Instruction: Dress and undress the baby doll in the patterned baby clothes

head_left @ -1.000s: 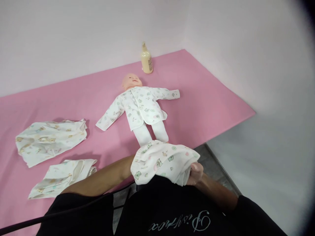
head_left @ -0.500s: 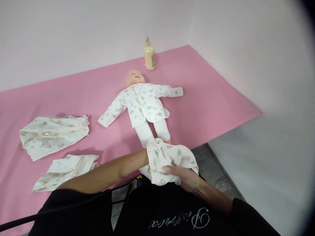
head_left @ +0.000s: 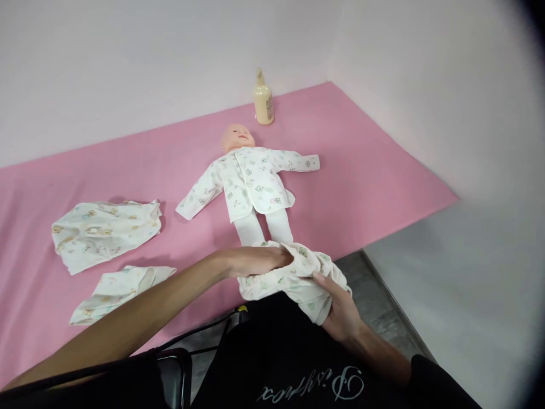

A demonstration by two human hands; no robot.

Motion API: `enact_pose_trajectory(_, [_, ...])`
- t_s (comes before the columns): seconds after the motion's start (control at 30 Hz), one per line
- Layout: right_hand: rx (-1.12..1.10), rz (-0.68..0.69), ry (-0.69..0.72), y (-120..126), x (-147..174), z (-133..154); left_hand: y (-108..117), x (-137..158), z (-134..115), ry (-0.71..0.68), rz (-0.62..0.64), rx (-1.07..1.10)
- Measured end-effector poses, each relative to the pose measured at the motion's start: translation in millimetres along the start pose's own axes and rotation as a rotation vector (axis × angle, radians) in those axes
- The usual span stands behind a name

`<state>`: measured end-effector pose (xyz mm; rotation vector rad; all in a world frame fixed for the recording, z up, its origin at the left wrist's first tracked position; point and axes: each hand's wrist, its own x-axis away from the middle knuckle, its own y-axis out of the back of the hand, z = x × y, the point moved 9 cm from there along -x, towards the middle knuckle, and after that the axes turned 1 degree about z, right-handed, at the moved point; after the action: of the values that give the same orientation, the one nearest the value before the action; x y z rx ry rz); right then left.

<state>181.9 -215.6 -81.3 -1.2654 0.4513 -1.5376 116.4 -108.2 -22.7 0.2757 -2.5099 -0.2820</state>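
A pair of printed white baby pants (head_left: 306, 287) with a gathered waistband is bunched up in front of my body, at the near edge of the table. My left hand (head_left: 259, 261) reaches into the waist opening from the left, and the cloth hides its fingers. On the right side, my right hand (head_left: 340, 304) grips the bunched fabric, thumb on top. Just beyond lies a baby doll (head_left: 238, 136) on its back, dressed in a printed white jacket (head_left: 258, 182) and white leggings (head_left: 279, 226). The pants cover its lower legs from view.
Two more printed white garments, a larger one (head_left: 106, 233) and a smaller one (head_left: 114, 295), lie on the left of the pink table cover (head_left: 361, 170). A cream pump bottle (head_left: 264, 105) stands beyond the doll's head. White walls border the table behind and at right.
My left hand has come partly out of the pants, so its back now shows. The waistband has turned to face up and left. My right hand keeps its grip.
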Motion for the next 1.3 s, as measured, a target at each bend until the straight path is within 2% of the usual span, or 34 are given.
enact_pose_trajectory(0.07, [-0.026, -0.015, 0.026, 2, -1, 4, -1, 21, 5, 0.089, 0.07, 0.066])
enact_pose_trajectory(0.17, [-0.061, 0.025, 0.023, -1, -3, 4, 1, 40, -6, 0.013, -0.02, 0.148])
enact_pose_trajectory(0.27, [-0.086, 0.076, -0.029, -7, -4, -2, -6, 44, -16, -0.05, -0.127, 0.053])
enact_pose_trajectory(0.4, [-0.123, 0.11, -0.082, -11, -5, -7, -16, 50, -23, -0.066, -0.147, -0.068])
enact_pose_trajectory(0.57, [-0.19, 0.2, -0.133, -24, -7, -11, -15, 62, -10, -0.016, -0.155, -0.19])
enact_pose_trajectory(0.63, [-0.146, 0.176, -0.163, -24, -5, -14, -15, 64, -3, 0.01, -0.154, -0.238])
enact_pose_trajectory(0.8, [0.119, -0.03, -0.3, -1, 13, -25, -9, 65, -2, 0.028, -0.193, -0.332])
enact_pose_trajectory(0.9, [0.139, -0.059, -0.35, 4, 22, -27, -3, 60, -6, -0.033, -0.249, -0.484])
enact_pose_trajectory(1.0, [0.166, -0.043, -0.38, 7, 26, -32, 3, 42, -16, -0.188, -0.345, -0.776])
enact_pose_trajectory(1.07, [0.243, 0.014, -0.417, 6, 29, -39, 6, 24, -18, -0.249, -0.375, -0.98])
enact_pose_trajectory(1.2, [0.438, 0.15, -0.408, 1, 32, -43, 7, -11, -19, -0.315, -0.238, -1.153])
enact_pose_trajectory(1.3, [0.424, 0.172, -0.401, 3, 33, -44, 9, -23, -17, -0.315, -0.172, -1.174])
